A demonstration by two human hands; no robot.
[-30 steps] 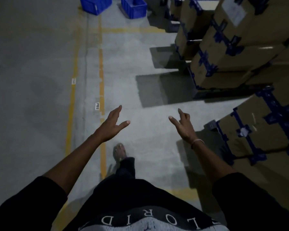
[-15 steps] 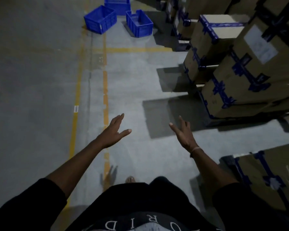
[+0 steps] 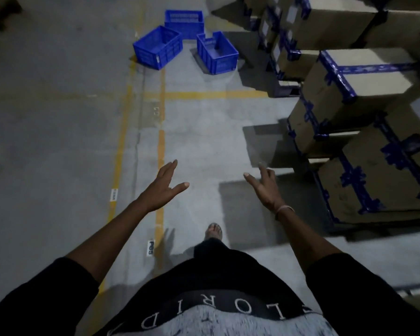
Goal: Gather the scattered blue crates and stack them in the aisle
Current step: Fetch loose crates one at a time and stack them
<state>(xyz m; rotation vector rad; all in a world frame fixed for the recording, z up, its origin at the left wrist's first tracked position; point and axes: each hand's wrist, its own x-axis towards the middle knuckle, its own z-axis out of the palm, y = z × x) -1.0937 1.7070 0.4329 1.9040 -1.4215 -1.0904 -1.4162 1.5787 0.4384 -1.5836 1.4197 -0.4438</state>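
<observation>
Bare floor [image 3: 204, 132] separates empty hands from blue crates [image 3: 187, 42] ahead.

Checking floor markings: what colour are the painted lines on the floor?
Yellow; the floor lines show in the head view.

Three blue plastic crates stand upright and open-topped on the grey concrete floor, clustered close together. The left crate [image 3: 158, 47], with latticed walls, sits turned at an angle on a yellow floor line. The rear crate [image 3: 184, 23], also latticed, stands behind and between the other two, its long side facing the viewer. The right crate [image 3: 217, 52] has solid ribbed walls and is likewise angled; its interior appears empty.
</observation>
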